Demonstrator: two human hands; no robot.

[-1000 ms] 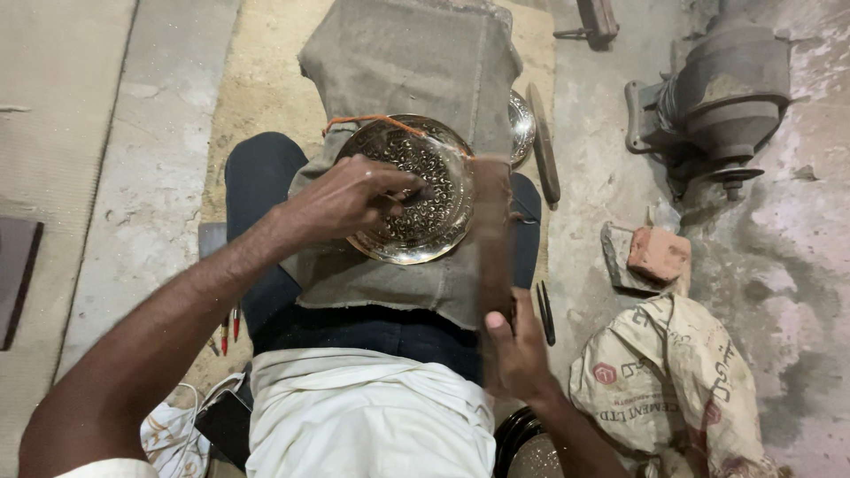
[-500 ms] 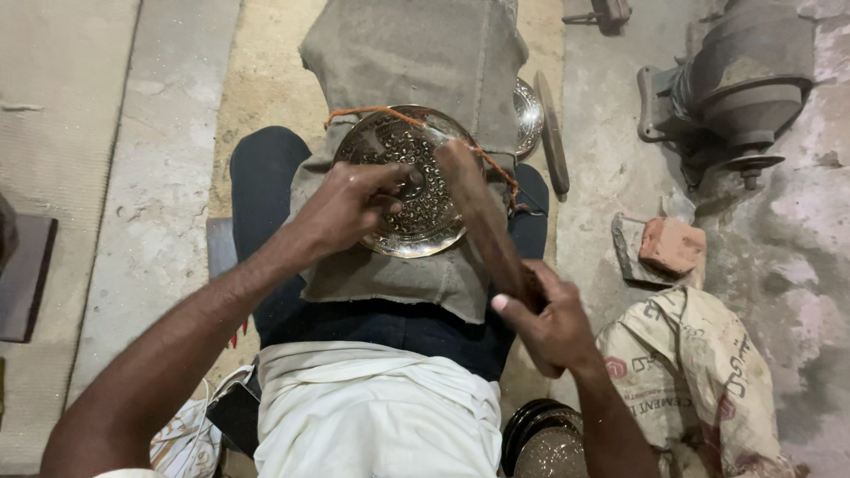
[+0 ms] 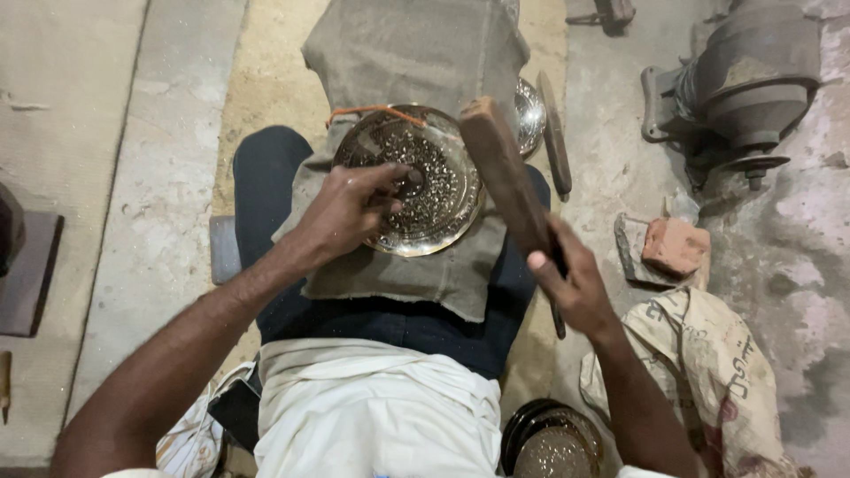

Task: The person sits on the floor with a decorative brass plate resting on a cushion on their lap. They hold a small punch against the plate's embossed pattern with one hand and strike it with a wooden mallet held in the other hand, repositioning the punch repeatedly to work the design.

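Over the engraved plate (image 3: 434, 181), the right hand (image 3: 575, 283) clenches a wooden mallet (image 3: 505, 173) pointing up-left, away from the body.

**A worn concrete workshop floor**

We look down on a grey concrete floor (image 3: 115, 177), stained and scuffed, with a sandy, yellowish strip (image 3: 266, 80) running up the middle. At upper right stands a heavy grey motor (image 3: 753, 80) on its base. Near it a reddish brick (image 3: 675, 246) lies on a flat stone, just above a printed burlap sack (image 3: 708, 372). A dark slab (image 3: 27, 274) sits at the left edge. The light is soft and even
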